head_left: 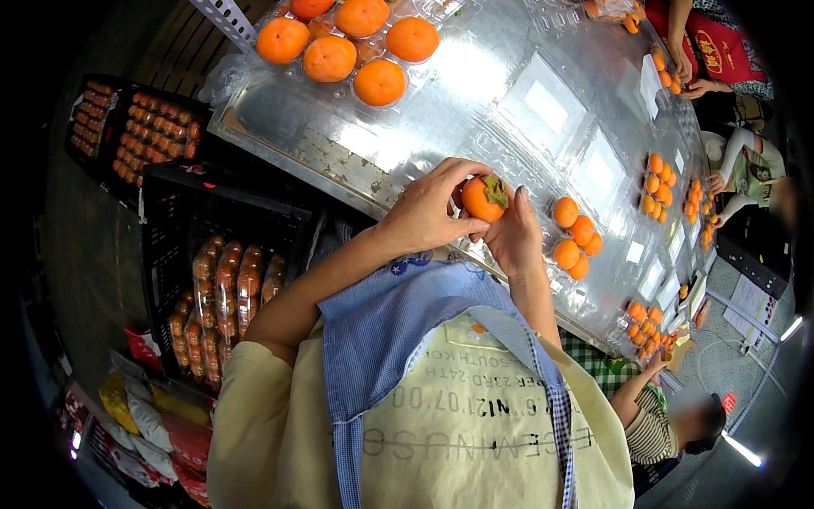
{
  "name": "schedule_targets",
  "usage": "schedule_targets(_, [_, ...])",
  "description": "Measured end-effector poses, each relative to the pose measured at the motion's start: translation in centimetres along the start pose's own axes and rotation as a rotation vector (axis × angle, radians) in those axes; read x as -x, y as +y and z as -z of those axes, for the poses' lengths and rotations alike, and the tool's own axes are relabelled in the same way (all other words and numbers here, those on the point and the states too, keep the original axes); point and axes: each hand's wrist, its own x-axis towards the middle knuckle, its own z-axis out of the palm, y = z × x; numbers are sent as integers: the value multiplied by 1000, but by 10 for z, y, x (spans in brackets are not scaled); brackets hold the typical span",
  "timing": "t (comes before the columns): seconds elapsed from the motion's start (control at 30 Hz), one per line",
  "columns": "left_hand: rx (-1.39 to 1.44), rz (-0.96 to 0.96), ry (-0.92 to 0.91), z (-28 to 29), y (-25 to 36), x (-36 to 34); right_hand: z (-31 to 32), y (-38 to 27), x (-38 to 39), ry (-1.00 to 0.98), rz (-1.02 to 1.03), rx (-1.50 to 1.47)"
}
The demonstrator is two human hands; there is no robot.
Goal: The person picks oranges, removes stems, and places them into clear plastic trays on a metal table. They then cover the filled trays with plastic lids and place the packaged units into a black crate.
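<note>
Between my two hands is an orange persimmon [482, 202], its green-brown leafy calyx tilted up and to the right. Fingers and thumb of my left hand [428, 206] close around its left side. Cupped against its right and lower side is my right hand [515, 240]; part of its fingers is hidden behind the fruit. Both hands are over the near edge of the metal table [339, 161]. Right of them lie several loose persimmons [582, 229] on clear plastic. At the far left of the table, more persimmons [329, 58] sit in a clear plastic tray [380, 105].
Clear trays with white sheets [543, 103] run along the table. More persimmon groups [657, 187] lie farther right, where other people work. On my left, a black crate [174, 220] holds clear packs of fruit [227, 288]. Other filled crates [157, 140] stand behind it.
</note>
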Motion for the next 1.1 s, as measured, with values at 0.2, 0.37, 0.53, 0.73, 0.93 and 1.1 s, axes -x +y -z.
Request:
schedule_targets(0.2, [-102,-35,-20,2,4,1,-4,3,1,72,25,111])
schedule_targets(0.37, [644,255,6,2,-18,1,1,1,5,-7,38,224])
schedule_targets(0.53, [1033,477,18,10,-10,3,-7,7,5,258,325,598])
schedule_targets(0.73, [1048,545,42,-12,-1,4,-14,8,7,401,621,1051])
schedule_targets(0.93, [857,497,-16,-49,5,8,7,4,25,482,692,1105])
schedule_targets(1.1, [820,500,-79,-90,14,4,41,2,53,510,674,1016])
